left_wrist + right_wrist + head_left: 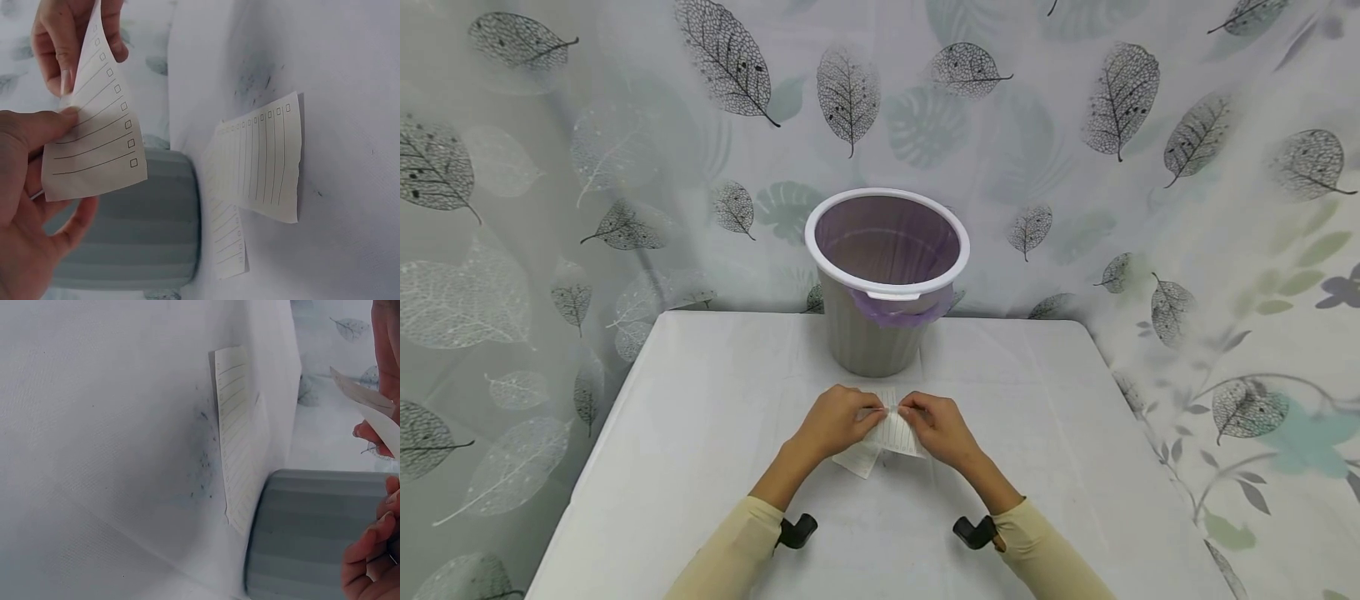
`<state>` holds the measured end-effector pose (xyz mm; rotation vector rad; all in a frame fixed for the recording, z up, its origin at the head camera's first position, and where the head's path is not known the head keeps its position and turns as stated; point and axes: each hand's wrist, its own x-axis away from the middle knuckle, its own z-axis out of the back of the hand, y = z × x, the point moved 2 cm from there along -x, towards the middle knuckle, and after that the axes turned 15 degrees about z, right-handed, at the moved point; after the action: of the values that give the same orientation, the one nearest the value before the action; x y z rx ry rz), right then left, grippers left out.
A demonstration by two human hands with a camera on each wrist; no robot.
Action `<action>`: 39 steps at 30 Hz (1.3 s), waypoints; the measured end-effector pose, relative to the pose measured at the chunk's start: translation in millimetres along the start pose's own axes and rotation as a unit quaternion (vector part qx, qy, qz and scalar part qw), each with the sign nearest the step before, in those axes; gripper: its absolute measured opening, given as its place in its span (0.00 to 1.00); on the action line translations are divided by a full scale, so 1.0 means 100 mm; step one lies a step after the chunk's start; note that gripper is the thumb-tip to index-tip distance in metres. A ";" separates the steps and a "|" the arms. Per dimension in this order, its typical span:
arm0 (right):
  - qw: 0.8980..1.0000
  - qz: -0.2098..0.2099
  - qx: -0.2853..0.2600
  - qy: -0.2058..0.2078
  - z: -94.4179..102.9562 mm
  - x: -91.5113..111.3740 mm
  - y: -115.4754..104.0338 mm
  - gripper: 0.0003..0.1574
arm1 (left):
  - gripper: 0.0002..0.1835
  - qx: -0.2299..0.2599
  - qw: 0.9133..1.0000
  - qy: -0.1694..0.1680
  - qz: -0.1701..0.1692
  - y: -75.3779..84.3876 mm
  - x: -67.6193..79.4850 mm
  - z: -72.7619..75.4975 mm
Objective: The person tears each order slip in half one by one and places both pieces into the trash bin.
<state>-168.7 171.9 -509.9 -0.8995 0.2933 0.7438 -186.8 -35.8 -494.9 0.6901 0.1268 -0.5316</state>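
Between both hands is a small sheet of checklist paper [103,137], off-white with ruled lines and a column of little boxes. My left hand [835,419] pinches it with thumb and fingers, and my right hand [943,427] pinches it close beside, near the sheet's middle as seen from the head. The sheet bends in the left wrist view. Below the hands lie a loose lined paper piece [269,162] and a second paper piece [230,244] partly beneath it on the white tabletop. The right wrist view catches the held sheet only at its edge.
A grey waste bin [876,333] with a white rim and a purple liner stands upright just beyond the hands. A leaf-patterned curtain [647,167] hangs behind the white-covered table [715,400]. Black wrist mounts [797,531] sit at both sleeves.
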 end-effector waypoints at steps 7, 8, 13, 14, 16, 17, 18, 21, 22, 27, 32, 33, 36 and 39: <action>1.000 0.004 -0.002 0.005 -0.01 -0.02 0.01 0.06 | 0.04 0.007 1.000 -0.003 0.006 0.01 0.01 0.03; 1.000 0.004 -0.003 0.006 -0.01 -0.02 0.01 0.06 | 0.04 0.007 1.000 -0.002 0.006 0.01 0.00 0.03; 1.000 0.005 -0.010 0.013 -0.01 -0.03 0.01 0.06 | 0.05 0.006 1.000 0.001 0.004 0.00 0.00 0.03; 1.000 0.004 -0.012 0.014 -0.01 -0.03 0.01 0.06 | 0.04 0.006 1.000 0.003 0.003 0.00 0.00 0.04; 1.000 0.001 -0.013 0.016 -0.02 -0.03 0.02 0.07 | 0.04 0.008 1.000 0.005 0.001 0.00 0.00 0.04; 1.000 0.000 -0.012 0.016 -0.02 -0.03 0.02 0.07 | 0.04 0.009 1.000 0.007 0.000 0.00 0.00 0.04; 1.000 -0.002 -0.012 0.017 -0.02 -0.04 0.02 0.07 | 0.04 0.010 1.000 0.008 -0.001 0.00 0.00 0.05; 1.000 -0.006 -0.008 0.017 -0.02 -0.05 0.02 0.07 | 0.04 0.012 1.000 0.012 -0.004 0.00 0.00 0.05; 1.000 -0.006 -0.006 0.017 -0.02 -0.05 0.02 0.07 | 0.04 0.014 1.000 0.013 -0.005 0.01 0.00 0.06; 1.000 -0.012 0.005 0.021 -0.02 -0.06 0.03 0.06 | 0.03 0.025 1.000 0.014 -0.009 0.01 -0.01 0.08; 1.000 -0.010 0.007 0.026 -0.02 -0.06 0.04 0.07 | 0.03 0.025 0.999 0.017 -0.010 0.02 -0.02 0.08; 1.000 -0.010 0.006 0.027 -0.02 -0.07 0.04 0.07 | 0.03 0.023 1.000 0.017 -0.009 0.02 -0.02 0.08; 1.000 -0.009 0.002 0.029 -0.02 -0.07 0.04 0.07 | 0.03 0.017 1.000 0.018 -0.007 0.01 -0.02 0.07; 0.999 -0.010 0.002 0.031 -0.01 -0.07 0.05 0.07 | 0.03 0.016 1.000 0.019 -0.009 0.02 -0.03 0.07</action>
<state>-177.1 169.4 -509.5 -0.9213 0.3413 0.6971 -188.9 -37.9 -487.8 0.7317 0.1605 -0.5396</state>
